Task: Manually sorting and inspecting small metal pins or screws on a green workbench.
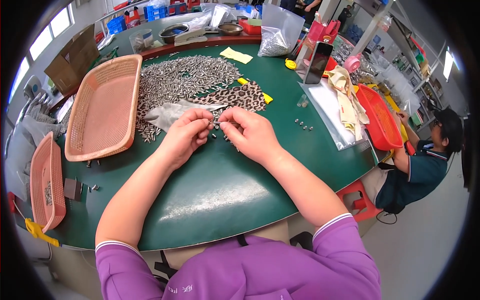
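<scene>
The left hand [186, 134] and right hand [251, 134] met above the green surface [225, 190], fingertips pinched on either end of a thin metal pin [218, 122] held level between them. Just beyond lay a pile of metal pins [180, 77] on leopard-print cloth [240, 96], beside a pink basket [102, 107].

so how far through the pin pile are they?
Done: only a few small metal parts lie set apart on the clear plastic sheet. In hand: the left hand and right hand pinch one thin metal pin between them. Left: the large heap of metal pins looks barely reduced.
</scene>
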Available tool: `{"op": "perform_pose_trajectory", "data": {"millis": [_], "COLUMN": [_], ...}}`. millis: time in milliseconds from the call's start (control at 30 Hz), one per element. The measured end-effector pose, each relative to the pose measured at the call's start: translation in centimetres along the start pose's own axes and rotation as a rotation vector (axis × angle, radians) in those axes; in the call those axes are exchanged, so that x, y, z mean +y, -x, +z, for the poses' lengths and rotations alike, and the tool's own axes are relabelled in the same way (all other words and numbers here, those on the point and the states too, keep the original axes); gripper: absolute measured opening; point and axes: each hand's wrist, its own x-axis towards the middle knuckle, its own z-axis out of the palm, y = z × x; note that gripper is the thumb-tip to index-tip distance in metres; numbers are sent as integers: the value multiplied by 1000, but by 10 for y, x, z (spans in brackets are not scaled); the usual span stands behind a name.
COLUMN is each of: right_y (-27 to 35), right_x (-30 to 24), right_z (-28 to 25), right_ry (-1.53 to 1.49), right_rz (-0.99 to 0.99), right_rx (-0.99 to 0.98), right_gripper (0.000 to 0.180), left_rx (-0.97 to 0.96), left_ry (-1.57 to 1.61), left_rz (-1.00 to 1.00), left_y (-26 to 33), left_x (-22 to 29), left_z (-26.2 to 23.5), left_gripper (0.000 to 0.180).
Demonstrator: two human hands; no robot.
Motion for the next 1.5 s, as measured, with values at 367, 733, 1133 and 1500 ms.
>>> {"op": "perform_pose_trajectory", "data": {"millis": [367,733,1133,1500], "right_y": [1,0,0,1], "right_x": [5,7,11,9], "right_z": [4,1,2,2], "right_ry": [136,-30,-43,9], "right_rz": [-85,138,148,70], "right_rx": [21,34,-12,-116], "right_gripper": [9,13,13,11], "left_rx": [-12,113,11,6], "left_ry": [-93,-54,-1295,-667], "left_rz": [10,51,458,117], "left_y": [3,2,6,5], "left_x": [-7,5,-8,1], "left_z": [-1,-1,0,0], "left_gripper": [12,9,9,9]}}
